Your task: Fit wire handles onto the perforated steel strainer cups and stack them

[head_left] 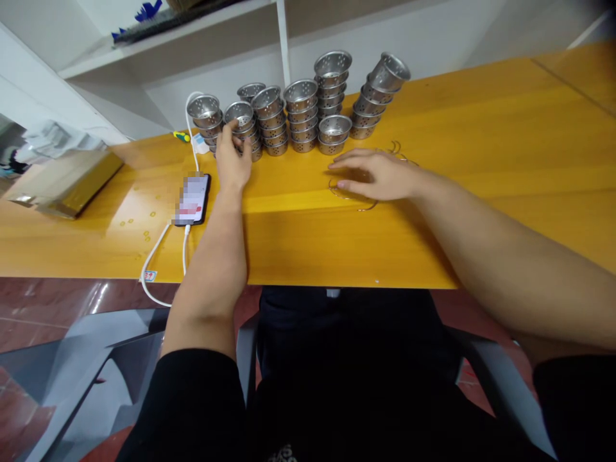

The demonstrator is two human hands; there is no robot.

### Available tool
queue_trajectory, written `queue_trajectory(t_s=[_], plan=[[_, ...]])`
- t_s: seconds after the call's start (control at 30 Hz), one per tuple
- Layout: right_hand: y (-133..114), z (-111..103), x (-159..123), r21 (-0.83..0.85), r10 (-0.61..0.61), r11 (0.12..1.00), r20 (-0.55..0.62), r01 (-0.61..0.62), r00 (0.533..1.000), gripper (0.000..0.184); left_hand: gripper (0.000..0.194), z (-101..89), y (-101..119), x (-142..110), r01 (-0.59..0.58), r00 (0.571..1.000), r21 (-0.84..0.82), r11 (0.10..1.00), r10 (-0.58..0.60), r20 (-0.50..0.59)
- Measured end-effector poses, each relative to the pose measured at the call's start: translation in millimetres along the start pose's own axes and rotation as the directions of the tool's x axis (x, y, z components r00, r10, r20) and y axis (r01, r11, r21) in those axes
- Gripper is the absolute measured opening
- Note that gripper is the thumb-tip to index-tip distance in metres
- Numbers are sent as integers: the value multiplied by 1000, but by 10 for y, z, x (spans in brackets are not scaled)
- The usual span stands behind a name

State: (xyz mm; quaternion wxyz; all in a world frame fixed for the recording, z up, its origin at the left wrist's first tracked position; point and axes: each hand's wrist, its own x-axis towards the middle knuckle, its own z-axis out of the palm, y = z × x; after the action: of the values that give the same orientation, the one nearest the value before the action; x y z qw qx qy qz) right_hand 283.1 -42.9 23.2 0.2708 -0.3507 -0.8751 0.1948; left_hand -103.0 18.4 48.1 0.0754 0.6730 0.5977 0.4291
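Note:
My left hand [233, 160] is at a stack of perforated metal cups [244, 114], its fingers at the left side near the upper rim and its thumb at the front right. The hand hides part of that stack. My right hand [378, 173] hovers low over the table with its fingers stretched and apart, nothing held. Beneath and beside it lie thin curved copper-coloured wires [368, 206]. A short pair of nested cups [334, 131] stands just beyond its fingertips.
More cup stacks [302, 115] line the back of the yellow table [308, 250], including a leaning one [375, 99] at the right. A phone [195, 200] with a white cable [150, 250] lies left of my forearm. A cardboard box [67, 183] sits farther left. Shelving [168, 42] rises behind.

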Motion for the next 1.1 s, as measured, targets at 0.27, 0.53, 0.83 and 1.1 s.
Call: queue_trajectory(t_s=[0.27,0.53,0.83,1.1], plan=[[263,191,190,-72,181,980,-81,-187,980,94,31,107,-211,137,-86,988,-84,993,74,-133],[400,169,175,-93,215,969,-136,-228,967,90,35,177,-228,219,-101,973,-174,980,61,-223],[518,131,120,-61,296,949,-171,-310,940,92,100,237,-339,279,-176,954,-208,962,114,-279],[504,138,121,-65,324,940,-138,-335,936,85,99,210,-260,250,-215,926,-179,960,142,-351]])
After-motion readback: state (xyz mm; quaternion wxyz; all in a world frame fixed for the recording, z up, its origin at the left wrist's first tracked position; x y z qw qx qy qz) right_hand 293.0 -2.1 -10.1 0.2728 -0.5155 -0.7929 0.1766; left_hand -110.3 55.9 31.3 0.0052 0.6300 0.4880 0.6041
